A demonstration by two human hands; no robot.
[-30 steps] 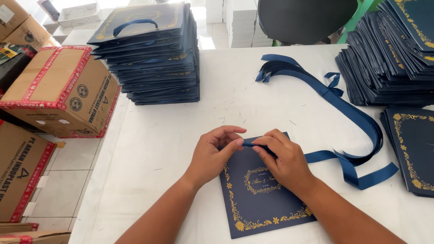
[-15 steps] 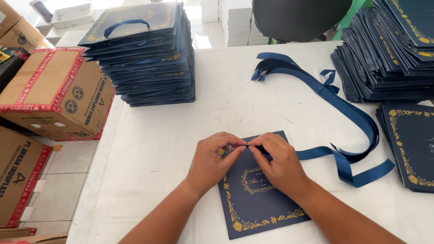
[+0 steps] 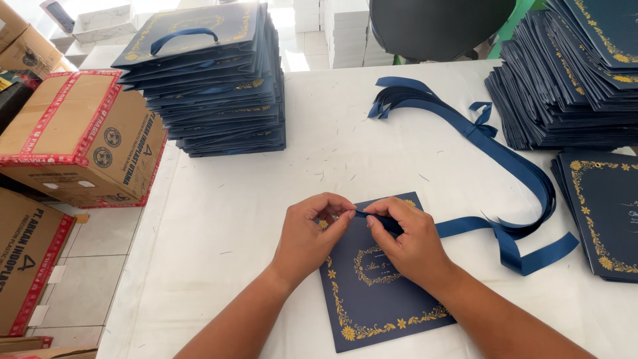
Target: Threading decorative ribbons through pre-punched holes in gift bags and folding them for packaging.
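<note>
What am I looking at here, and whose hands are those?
They belong to a person wearing a camera on their head, so you look down as they do. The left hand and right hand together pinch the end of a dark blue ribbon at the top edge of a flat blue bag with gold flowers. It lies on a white table. A stack of bags with handles is behind, more flat ones to the right, and cardboard boxes on the left.
</note>
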